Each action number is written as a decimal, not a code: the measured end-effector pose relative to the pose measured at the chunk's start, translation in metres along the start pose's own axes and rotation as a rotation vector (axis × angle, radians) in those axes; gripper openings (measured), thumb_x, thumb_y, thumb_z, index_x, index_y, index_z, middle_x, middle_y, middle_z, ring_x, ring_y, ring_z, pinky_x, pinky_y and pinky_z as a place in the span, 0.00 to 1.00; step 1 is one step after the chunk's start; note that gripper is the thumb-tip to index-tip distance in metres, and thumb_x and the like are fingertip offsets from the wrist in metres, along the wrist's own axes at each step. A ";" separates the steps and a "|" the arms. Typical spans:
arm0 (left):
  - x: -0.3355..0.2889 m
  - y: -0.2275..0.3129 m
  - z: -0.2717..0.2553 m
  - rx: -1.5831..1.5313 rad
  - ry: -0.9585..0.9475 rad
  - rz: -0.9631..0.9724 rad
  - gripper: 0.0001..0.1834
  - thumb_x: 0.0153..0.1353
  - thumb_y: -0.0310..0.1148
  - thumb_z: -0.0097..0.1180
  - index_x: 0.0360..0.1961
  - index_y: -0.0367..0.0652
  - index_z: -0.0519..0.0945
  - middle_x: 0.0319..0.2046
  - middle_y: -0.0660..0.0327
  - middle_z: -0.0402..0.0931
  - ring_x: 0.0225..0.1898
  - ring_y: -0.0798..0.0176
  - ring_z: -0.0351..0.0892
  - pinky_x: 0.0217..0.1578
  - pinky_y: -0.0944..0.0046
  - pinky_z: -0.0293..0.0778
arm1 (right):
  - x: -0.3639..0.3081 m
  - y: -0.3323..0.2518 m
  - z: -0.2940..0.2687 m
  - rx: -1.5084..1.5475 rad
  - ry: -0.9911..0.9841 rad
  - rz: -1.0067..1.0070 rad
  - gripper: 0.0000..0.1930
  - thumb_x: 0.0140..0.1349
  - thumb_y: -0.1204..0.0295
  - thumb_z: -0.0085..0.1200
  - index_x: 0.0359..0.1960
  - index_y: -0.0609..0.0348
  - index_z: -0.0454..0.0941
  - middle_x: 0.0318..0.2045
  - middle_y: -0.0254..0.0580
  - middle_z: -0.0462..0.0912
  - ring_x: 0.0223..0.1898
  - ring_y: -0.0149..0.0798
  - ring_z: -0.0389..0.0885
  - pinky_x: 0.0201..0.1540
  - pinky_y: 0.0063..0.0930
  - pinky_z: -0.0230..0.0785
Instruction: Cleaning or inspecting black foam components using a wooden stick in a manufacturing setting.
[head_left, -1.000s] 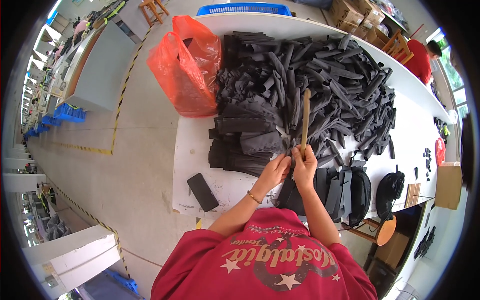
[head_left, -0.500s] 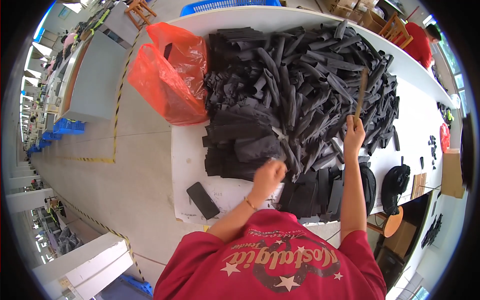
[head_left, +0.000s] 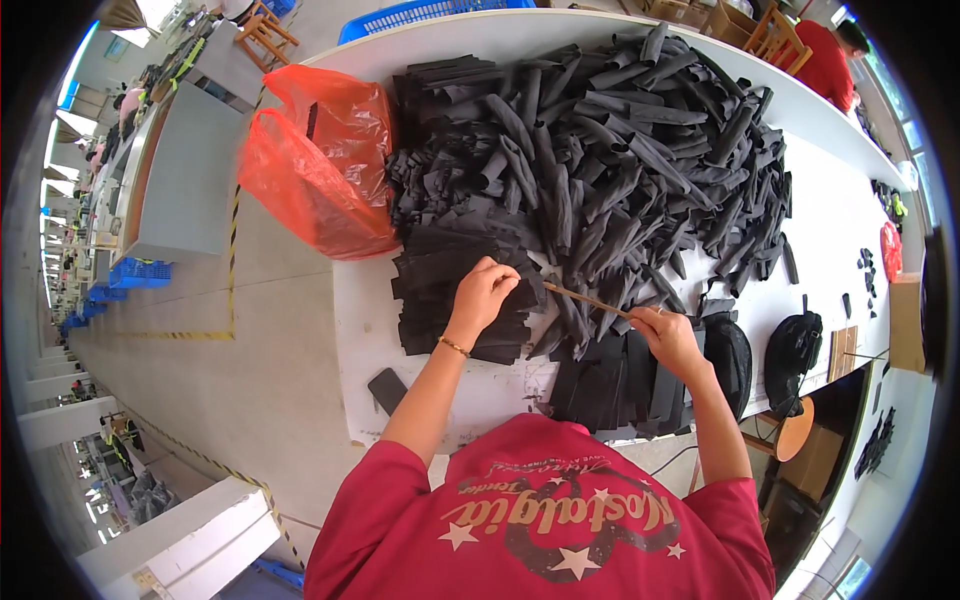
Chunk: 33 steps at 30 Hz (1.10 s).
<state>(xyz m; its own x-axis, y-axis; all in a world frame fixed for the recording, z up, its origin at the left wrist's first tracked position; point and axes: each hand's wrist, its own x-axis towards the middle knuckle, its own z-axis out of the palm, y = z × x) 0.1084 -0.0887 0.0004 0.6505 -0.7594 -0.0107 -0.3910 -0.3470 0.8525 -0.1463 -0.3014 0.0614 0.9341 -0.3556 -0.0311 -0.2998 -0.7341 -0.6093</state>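
Note:
My right hand [head_left: 665,338] is closed round one end of a thin brown stick [head_left: 588,299], which looks like wood. The stick points left, its far tip close to my left hand [head_left: 484,292]. That hand is pinched, thumb against fingers, over a stack of flat black fabric pieces [head_left: 425,300]; I cannot make out what is between its fingers. Beyond both hands spreads a large heap of rolled black strips [head_left: 640,150]. More black strips [head_left: 610,390] lie flat at the table's near edge, below my right hand.
A red plastic bag [head_left: 330,160] stands at the table's [head_left: 365,300] left edge. A dark phone [head_left: 388,390] lies partly behind my left forearm. On the right are black bundles [head_left: 793,350] and a round stool [head_left: 797,430]. Another person in red [head_left: 825,65] is at the far right.
My right hand has swung the stick down and left from over the heap, from upright to nearly level. My left hand has moved up and left onto the fabric stack.

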 end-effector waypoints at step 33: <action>-0.073 0.032 0.006 -1.363 0.583 -0.500 0.13 0.60 0.35 0.61 0.34 0.34 0.79 0.20 0.60 0.75 0.16 0.66 0.72 0.19 0.63 0.74 | -0.070 -0.128 0.120 0.444 -0.125 0.257 0.07 0.64 0.73 0.51 0.32 0.66 0.75 0.20 0.59 0.76 0.23 0.55 0.79 0.24 0.38 0.69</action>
<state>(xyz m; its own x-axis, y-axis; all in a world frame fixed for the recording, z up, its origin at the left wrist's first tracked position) 0.0445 -0.0481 0.0257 0.8083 -0.3017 -0.5056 0.5859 0.4965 0.6404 -0.1500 -0.1127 0.0465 0.8652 -0.4004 -0.3018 -0.4370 -0.3071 -0.8454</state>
